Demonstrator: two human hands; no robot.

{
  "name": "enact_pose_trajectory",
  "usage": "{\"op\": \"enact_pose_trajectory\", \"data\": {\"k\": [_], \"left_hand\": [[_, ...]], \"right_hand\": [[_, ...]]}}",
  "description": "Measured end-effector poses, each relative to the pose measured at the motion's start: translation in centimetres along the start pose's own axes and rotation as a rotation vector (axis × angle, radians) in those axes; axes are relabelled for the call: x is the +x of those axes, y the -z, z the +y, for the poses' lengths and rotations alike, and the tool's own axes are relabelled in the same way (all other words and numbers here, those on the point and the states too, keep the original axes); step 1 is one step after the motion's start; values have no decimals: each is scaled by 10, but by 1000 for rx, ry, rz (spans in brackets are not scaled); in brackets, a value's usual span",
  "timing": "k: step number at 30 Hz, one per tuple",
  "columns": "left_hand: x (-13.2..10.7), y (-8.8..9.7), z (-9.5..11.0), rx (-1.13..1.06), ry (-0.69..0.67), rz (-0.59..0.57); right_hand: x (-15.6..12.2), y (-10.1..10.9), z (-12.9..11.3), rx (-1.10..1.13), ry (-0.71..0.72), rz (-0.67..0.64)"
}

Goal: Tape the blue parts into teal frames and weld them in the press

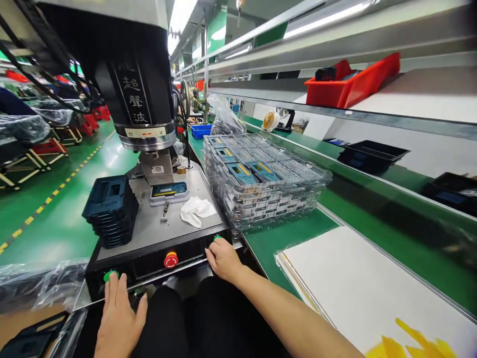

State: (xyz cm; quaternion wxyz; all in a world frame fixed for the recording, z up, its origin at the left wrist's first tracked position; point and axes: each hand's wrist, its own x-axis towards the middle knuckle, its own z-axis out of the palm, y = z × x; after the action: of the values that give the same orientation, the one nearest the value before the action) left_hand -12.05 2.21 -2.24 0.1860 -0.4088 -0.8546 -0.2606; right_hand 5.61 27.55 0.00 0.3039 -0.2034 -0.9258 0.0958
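A person's two bare hands were at the front of a black-and-grey machine base [149, 238], seen from the wearer's head. The left grip [121, 318] was spread, palm down, its fingertips at a green button [111, 275] and its thumb held apart; nothing was in it. The right grip [225, 259] was curled at a second green button [217, 238]; whether its fingers were pressed fully together could not be told. Between the two grips, on the base's front face, sat a red stop button [171, 259]. Farther ahead, also between the grips, a dark teal panel [169, 189] lay flat in a pale fixture [158, 202], below the machine's black head [137, 74]. Beyond the left grip stood a leaning stack of dark frames [112, 209]. Ahead of the right grip and slightly to its left lay a crumpled white cloth [196, 211]. Farther forward and to the right of that grip, clear plastic trays [268, 199] were piled on a green tabletop [290, 238], several teal panels showing in the top one. White sheets [346, 278] lay to the right of the right grip.
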Motion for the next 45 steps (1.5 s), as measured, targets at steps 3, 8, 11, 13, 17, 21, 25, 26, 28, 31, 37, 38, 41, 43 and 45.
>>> {"op": "enact_pose_trajectory", "data": {"k": [3, 8, 11, 13, 17, 21, 25, 26, 28, 31, 37, 38, 41, 43, 45], "left_hand": [[2, 10, 1, -13, 35, -41], [-9, 24, 21, -14, 85, 39], [-44, 8, 26, -40, 70, -10], [-76, -10, 25, -15, 85, -124], [-124, -35, 23, 110, 30, -373], [-126, -40, 22, 182, 31, -450], [-119, -39, 20, 169, 55, -446], [-119, -40, 20, 168, 55, -445], [-120, -40, 20, 170, 56, -440], [-122, -39, 21, 175, 48, -444], [-120, -35, 20, 182, 38, -428], [-121, -34, 19, 181, 41, -419], [-122, -32, 18, 172, 61, -397], [-125, -31, 20, 161, 69, -392], [-127, -30, 23, 157, 67, -394]], "right_hand": [[2, 3, -2, 18, -16, -56], [6, 5, 0, 125, -77, -64], [5, 4, -1, 188, -121, -29], [4, 4, -2, 218, -134, -3], [4, 5, -4, 265, -139, 32], [4, 5, -4, 280, -135, 38], [5, 6, -2, 283, -141, 41], [6, 7, -2, 284, -142, 43], [6, 7, -1, 281, -147, 44], [6, 6, -1, 276, -152, 47], [6, 4, -2, 259, -121, 39], [7, 4, -2, 250, -112, 38], [8, 4, -2, 227, -96, 36], [9, 4, -1, 219, -95, 36], [8, 4, 0, 211, -96, 36]]}}
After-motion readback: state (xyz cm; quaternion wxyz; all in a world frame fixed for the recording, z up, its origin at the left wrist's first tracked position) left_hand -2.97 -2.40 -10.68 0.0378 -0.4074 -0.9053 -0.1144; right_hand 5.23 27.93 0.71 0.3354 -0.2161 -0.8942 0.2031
